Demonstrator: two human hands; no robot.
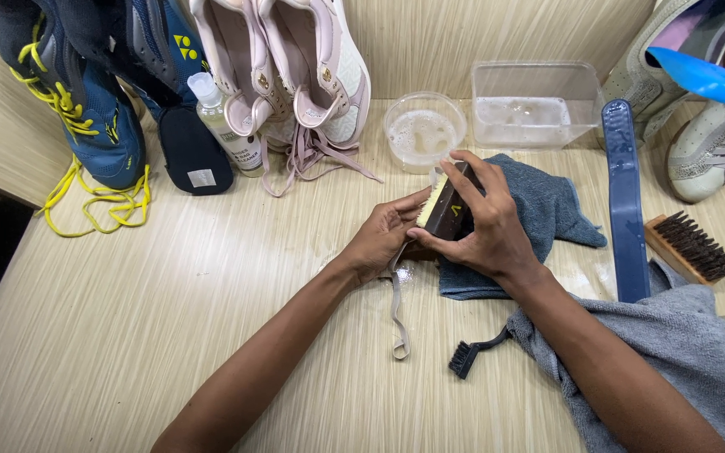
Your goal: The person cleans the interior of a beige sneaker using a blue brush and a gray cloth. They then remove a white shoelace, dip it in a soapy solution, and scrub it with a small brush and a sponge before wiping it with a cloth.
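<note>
Brush (pixel 448 205), a dark block with pale bristles, is gripped by the right hand (pixel 488 226) while the left hand (pixel 383 237) pinches a flat grey lace (pixel 398 310).

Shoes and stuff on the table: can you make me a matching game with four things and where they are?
Things:
1. blue shoe
2. round bowl
3. brown brush
4. small black brush

Places:
A. in the right hand
B. far left, with yellow laces
C. on the table by the grey towel
D. at the back, beside the clear box

Pairs: 1-B, 2-D, 3-A, 4-C
</note>
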